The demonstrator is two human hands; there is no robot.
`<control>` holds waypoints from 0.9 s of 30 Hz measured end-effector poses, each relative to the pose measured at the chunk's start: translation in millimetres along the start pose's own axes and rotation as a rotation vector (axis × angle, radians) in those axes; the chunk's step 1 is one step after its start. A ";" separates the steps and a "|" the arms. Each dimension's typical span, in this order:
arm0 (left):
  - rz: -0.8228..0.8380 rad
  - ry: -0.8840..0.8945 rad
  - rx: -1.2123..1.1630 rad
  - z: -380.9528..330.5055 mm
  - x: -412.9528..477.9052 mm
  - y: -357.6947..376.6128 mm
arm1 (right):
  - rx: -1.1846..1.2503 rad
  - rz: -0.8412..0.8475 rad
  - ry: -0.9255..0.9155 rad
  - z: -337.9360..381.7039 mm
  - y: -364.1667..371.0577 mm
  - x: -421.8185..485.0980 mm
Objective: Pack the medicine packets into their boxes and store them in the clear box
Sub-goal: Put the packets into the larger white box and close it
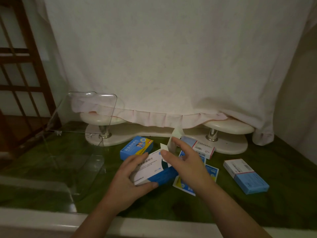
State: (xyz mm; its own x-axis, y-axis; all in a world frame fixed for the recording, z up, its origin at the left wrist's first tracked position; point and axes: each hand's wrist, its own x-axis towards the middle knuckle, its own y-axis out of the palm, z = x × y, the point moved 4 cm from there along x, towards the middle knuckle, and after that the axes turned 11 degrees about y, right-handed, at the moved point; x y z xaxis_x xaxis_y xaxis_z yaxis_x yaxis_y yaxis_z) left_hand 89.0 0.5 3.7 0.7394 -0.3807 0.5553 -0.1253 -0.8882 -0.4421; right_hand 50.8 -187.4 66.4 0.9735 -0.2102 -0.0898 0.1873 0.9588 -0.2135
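My left hand (127, 179) grips a white and blue medicine box (151, 169) by its near end, just above the green table. My right hand (187, 162) is at the box's far end, with thumb and forefinger on its raised white flaps (169, 145). Flat blue and white medicine packets (211, 171) lie under my right hand, partly hidden. A blue box with a yellow corner (135, 147) lies behind the held box. Two white and light blue boxes rest on the table, one at the back (204, 148) and one at the right (247, 176). The clear box (80, 143) stands open at the left.
A cream two-tier stand (228, 134) with metal posts runs along the back, partly under a hanging pale cloth (163, 66). A wooden lattice frame (22, 74) is at the far left. A pale ledge (51, 222) borders the near edge of the green table (223, 208).
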 end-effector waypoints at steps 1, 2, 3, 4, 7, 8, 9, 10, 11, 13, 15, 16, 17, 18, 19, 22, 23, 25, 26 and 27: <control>0.004 0.000 -0.007 -2.2 0.0 -0.2 | -0.001 0.035 0.007 0.1 -0.1 0.2; 0.007 0.000 -0.012 -3.6 0.2 -0.3 | -0.001 0.068 0.017 0.0 0.0 0.5; 0.007 0.003 -0.016 -4.8 0.1 -0.5 | -0.003 0.105 0.023 -0.8 0.7 1.3; 0.007 0.006 -0.018 -5.6 0.1 -0.7 | -0.011 0.144 0.030 -0.7 1.7 1.0; 0.022 0.006 -0.010 -7.1 -0.2 -1.1 | -0.082 0.190 0.034 -3.4 2.5 3.4; 0.027 0.003 -0.007 -7.4 -0.5 -0.9 | -0.097 0.187 0.035 -3.4 2.6 3.2; 0.027 0.005 -0.007 -8.2 -0.7 -0.8 | -0.097 0.186 0.032 -3.9 3.2 3.6; 0.024 0.006 -0.008 -8.8 -0.7 -0.8 | -0.088 0.186 0.036 -3.9 4.2 3.4; 0.023 0.005 -0.010 -9.3 -0.5 -0.7 | -0.076 0.189 0.036 -4.7 5.2 4.0; 0.022 0.001 -0.010 -9.2 0.3 -0.6 | -0.068 0.187 0.034 -2.7 6.4 3.4; 0.019 -0.003 -0.021 -6.5 0.2 -0.6 | -0.083 0.183 0.025 -1.4 4.0 4.0; 0.018 -0.008 -0.028 -4.6 0.0 -0.6 | -0.088 0.184 0.018 1.7 2.6 1.9; 0.012 -0.015 -0.035 -3.3 -0.4 -0.8 | -0.086 0.182 0.008 3.8 0.3 1.7; 0.002 -0.025 -0.043 -1.9 -0.8 -1.3 | -0.068 0.164 0.005 7.6 -2.5 0.0; -0.010 -0.034 -0.055 -1.3 -1.0 -2.1 | -0.055 0.124 -0.005 8.0 -7.4 2.4; -0.057 -0.049 -0.082 -1.8 0.1 -5.1 | -0.018 -0.115 -0.048 7.7 -28.4 9.2; -0.080 -0.052 -0.080 -2.7 0.5 -6.4 | -0.013 -0.198 -0.048 1.7 -37.1 13.6; -0.128 -0.060 -0.078 -4.3 1.3 -8.4 | -0.105 -0.326 0.014 -19.1 -52.1 22.3; -0.146 -0.065 -0.080 -4.1 1.4 -9.1 | -0.190 -0.344 0.067 -33.0 -57.6 26.1; -0.154 -0.066 -0.082 -3.6 1.3 -9.1 | -0.286 -0.323 0.126 -47.3 -60.5 28.9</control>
State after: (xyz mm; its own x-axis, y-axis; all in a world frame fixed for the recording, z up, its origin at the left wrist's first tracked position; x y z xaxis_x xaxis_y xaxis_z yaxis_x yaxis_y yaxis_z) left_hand 88.7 7.2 11.0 0.7957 -0.2228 0.5632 -0.0582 -0.9537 -0.2949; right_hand 61.4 -260.5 30.8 0.8441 -0.5289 -0.0880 0.4184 0.7523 -0.5089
